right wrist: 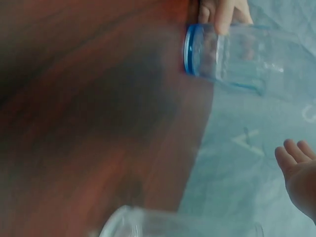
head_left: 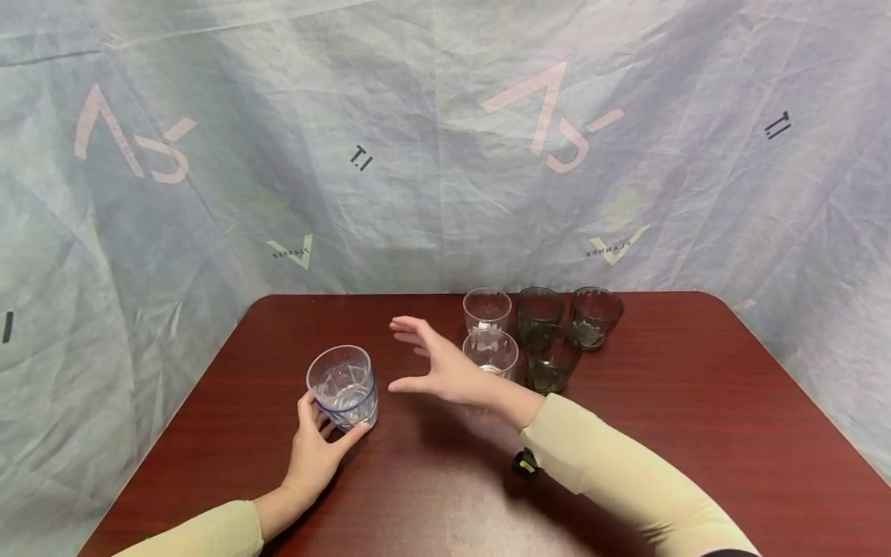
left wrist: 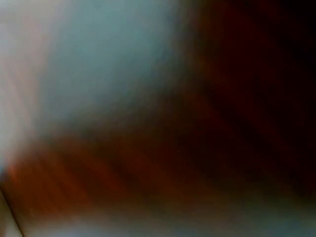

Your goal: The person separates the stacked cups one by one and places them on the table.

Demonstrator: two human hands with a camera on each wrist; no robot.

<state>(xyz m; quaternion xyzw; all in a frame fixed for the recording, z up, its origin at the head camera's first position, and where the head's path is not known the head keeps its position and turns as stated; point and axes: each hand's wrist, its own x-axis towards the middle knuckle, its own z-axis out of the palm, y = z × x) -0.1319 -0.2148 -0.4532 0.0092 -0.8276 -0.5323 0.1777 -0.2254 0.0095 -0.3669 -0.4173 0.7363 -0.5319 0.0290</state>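
Note:
On the left of the table, my left hand [head_left: 315, 456] grips a blue-tinted drinking glass [head_left: 358, 414] low on its side, with the thumb and fingers around it. A clear glass [head_left: 339, 362] seems to sit nested inside it, rising above a blue line. To the right, my right hand [head_left: 445, 367] hovers with spread fingers and holds nothing. In the right wrist view, the right hand [right wrist: 301, 175] is apart from the blue-based glass [right wrist: 190, 49], which the left hand's fingers [right wrist: 224, 17] touch. The left wrist view is too blurred to tell anything.
Behind my right forearm stand clear glasses [head_left: 487, 300] and dark grey glasses [head_left: 595, 317] in a close group. A small black device [head_left: 525, 463] shows under the right sleeve. The red-brown table [head_left: 696, 402] ends at a grey printed cloth [head_left: 431, 193].

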